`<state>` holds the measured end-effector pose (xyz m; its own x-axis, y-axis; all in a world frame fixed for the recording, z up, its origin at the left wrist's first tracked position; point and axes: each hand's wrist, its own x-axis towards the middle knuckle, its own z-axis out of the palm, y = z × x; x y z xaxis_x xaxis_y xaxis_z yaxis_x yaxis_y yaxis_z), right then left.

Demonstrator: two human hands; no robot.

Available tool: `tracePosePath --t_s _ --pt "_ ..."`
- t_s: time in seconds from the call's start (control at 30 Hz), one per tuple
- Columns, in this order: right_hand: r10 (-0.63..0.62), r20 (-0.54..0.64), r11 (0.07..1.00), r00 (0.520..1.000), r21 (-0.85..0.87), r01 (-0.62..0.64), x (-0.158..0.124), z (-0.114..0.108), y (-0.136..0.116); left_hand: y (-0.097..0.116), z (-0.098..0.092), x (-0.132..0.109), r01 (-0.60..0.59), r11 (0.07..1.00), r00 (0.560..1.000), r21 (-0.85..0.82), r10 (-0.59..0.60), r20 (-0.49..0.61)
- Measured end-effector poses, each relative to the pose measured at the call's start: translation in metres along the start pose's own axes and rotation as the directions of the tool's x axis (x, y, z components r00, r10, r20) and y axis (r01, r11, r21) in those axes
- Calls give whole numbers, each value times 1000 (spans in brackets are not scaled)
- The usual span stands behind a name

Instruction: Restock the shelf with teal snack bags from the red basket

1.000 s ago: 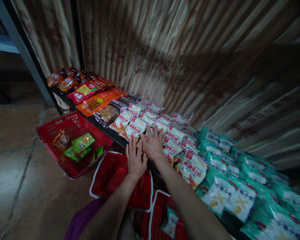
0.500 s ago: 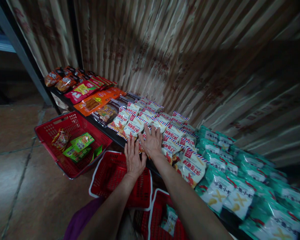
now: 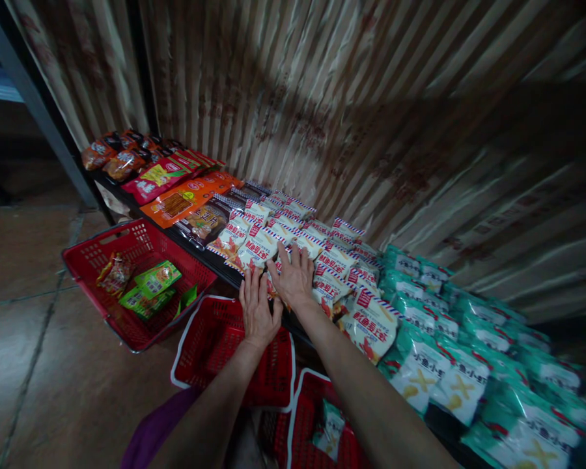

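Head view: both hands (image 3: 258, 316) (image 3: 293, 279) reach outspread to white bags (image 3: 255, 249) along the shelf's front edge (image 3: 222, 264).

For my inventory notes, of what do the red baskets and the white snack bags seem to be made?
Red baskets: probably moulded plastic with a slight sheen, judging by the even colour and slotted walls. White snack bags: likely thin plastic film, softly glossy; the creases and puffed shapes suggest it.
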<state>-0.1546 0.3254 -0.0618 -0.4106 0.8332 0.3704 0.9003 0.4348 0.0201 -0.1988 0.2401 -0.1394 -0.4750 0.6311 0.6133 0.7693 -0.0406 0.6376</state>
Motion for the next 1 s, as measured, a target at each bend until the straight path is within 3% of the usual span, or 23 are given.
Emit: tracePosePath --t_s 0.27,0.4,0.67,1.0 --pt "-63 -68 998 996 -32 61 4 -9 9 2 1 1 -13 1000 999 -13 13 -37" --pt "-162 -60 987 985 -24 161 13 -12 8 2 2 0 -1 1000 1000 -7 1 -26" --pt "-462 9 887 887 17 462 34 -19 -2 1 1 2 14 1000 1000 6 -14 0" --pt "-443 55 896 895 37 442 35 -11 -3 -2 -1 3 17 999 1000 46 -18 4"
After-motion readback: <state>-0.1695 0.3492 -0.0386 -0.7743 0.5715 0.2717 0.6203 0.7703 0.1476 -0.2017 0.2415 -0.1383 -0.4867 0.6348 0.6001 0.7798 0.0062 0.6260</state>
